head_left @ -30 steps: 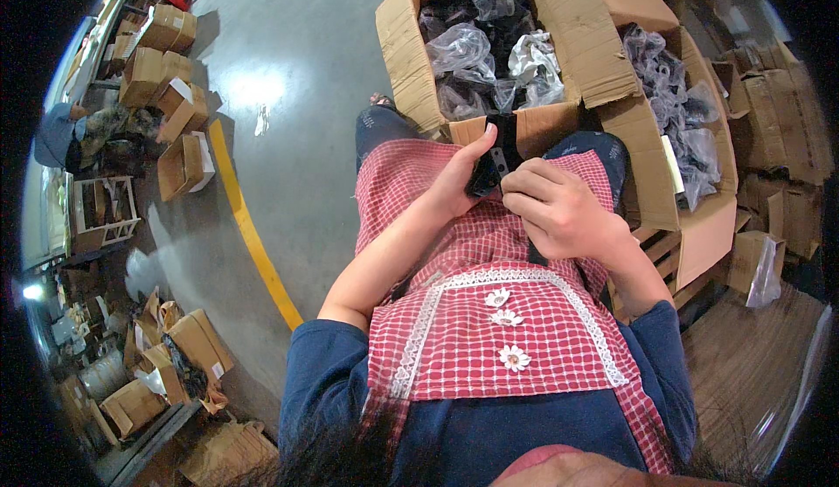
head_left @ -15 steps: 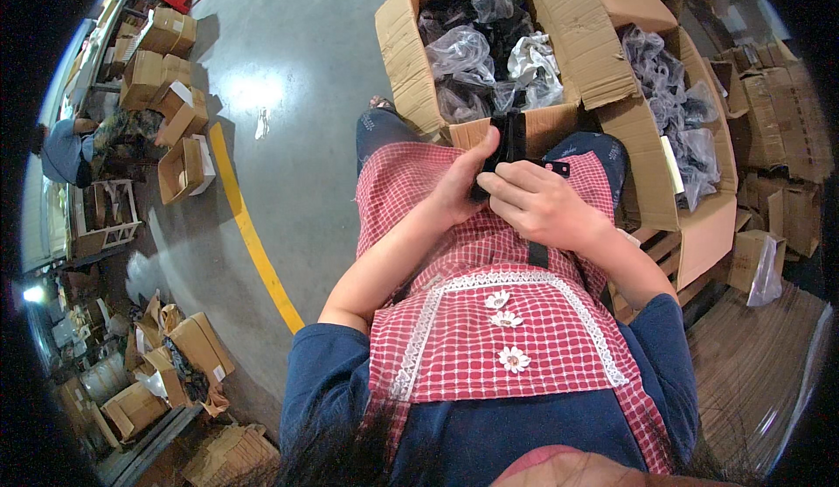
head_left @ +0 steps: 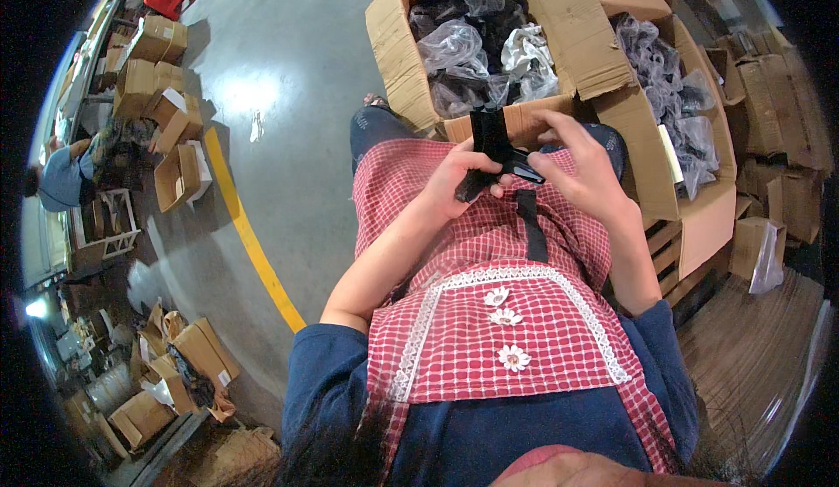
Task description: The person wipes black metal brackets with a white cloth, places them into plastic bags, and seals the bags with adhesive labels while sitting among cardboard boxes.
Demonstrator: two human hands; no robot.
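A warehouse's grey concrete floor (head_left: 288, 76) spreads out below me, crossed by a yellow line (head_left: 249, 238) and edged on my left with scattered small cartons (head_left: 179, 172); a person in blue (head_left: 61, 177) bends over goods at the far left rim. Just in front of my knees stands an open cardboard box (head_left: 398, 46) heaped with crumpled clear plastic bags (head_left: 454, 50) over dark goods, and a second open box (head_left: 699, 216) on my right holds more of the same. I sit in a red checked apron (head_left: 489, 312) trimmed with white lace and three small flowers. Over my lap, near the first box's front flap, both my hands close on a small black item (head_left: 494, 146): my left hand (head_left: 454, 177) grips its lower end, my right hand (head_left: 581, 159) pinches the upper side with the fingers curled over it, the two hands nearly touching. A black strap (head_left: 529, 225) hangs from it down across the apron. What the item is I cannot tell at this size. Judging by the full boxes, the work looks far from finished: this one piece is in hand and out of its bag, while many bagged pieces remain unhandled.
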